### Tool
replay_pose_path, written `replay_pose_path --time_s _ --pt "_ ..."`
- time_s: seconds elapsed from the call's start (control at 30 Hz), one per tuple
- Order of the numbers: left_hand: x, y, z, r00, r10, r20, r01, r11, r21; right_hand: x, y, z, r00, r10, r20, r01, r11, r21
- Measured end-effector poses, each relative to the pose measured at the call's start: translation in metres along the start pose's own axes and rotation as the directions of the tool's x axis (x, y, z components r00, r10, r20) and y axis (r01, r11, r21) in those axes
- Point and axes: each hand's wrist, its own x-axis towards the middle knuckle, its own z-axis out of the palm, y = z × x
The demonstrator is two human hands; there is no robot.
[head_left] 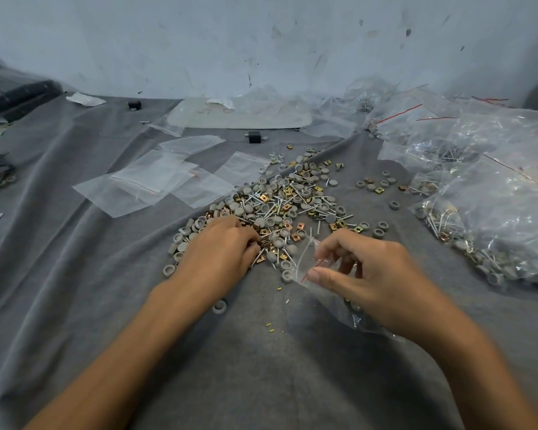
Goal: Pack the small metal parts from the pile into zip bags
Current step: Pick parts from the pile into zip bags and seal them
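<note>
Left hand curls over the near edge of the parts pile; its grip contents cannot be determined. Right hand pinches a clear zip bag.

Open cloth lies near, between the forearms, and at far left. The pile blocks the centre. The left hand covers its near edge. The right hand, pinching a bag, stands just beside. Flat empty bags lie left of the pile. The filled bags crowd the right, past a thinly littered gap. The wall closes the far side.
</note>
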Motion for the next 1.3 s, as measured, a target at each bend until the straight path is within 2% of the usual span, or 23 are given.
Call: replay_pose_path --time_s 0.17,0.27,0.37,0.47,0.7,0.8,0.9,1.1,1.17,1.3 --pt "0.001 -0.002 -0.005 0.993 -0.068 0.095 0.084 0.982 -0.171 0.0 -0.001 0.0 1.0 0.002 0.013 -0.002 1.0 0.0" --pt "-0.003 -0.002 -0.006 0.992 -0.053 0.113 0.073 0.98 -0.183 0.0 -0.002 0.0 1.0 0.002 0.011 -0.002 1.0 0.002" --pt "-0.006 0.0 -0.012 0.995 -0.071 0.07 0.087 0.96 -0.268 0.0 -0.002 -0.001 1.0 0.001 0.005 -0.001 1.0 -0.004" --pt "-0.008 0.0 -0.021 0.988 -0.154 -0.019 0.134 0.911 -0.39 -0.001 -0.002 -0.002 1.0 0.006 0.009 -0.006 1.0 -0.003" --pt "-0.016 -0.005 -0.03 0.973 -0.212 -0.096 0.152 0.892 -0.425 -0.002 -0.002 -0.002 1.0 0.009 0.014 -0.009 1.0 0.001" --pt "-0.016 -0.002 -0.032 0.98 -0.181 -0.081 0.098 0.798 -0.594 -0.001 -0.002 -0.001 1.0 0.004 0.016 -0.004 1.0 0.002" --pt "-0.014 0.004 -0.033 0.986 -0.165 -0.028 0.085 0.64 -0.764 0.0 -0.003 0.0 1.0 -0.003 0.023 0.003 1.0 -0.005" --pt "-0.013 0.019 -0.03 0.975 -0.213 0.069 0.142 0.349 -0.926 0.0 -0.003 0.0 0.999 -0.004 0.033 0.005 1.0 -0.014" --pt "-0.014 0.028 -0.026 0.979 -0.189 0.078 0.137 0.323 -0.936 -0.001 -0.004 0.0 0.999 -0.008 0.034 0.008 1.0 -0.026" --pt "-0.016 0.045 -0.013 0.983 -0.143 0.111 0.157 0.363 -0.918 0.0 -0.003 0.001 1.0 -0.011 0.017 0.012 0.999 -0.038"
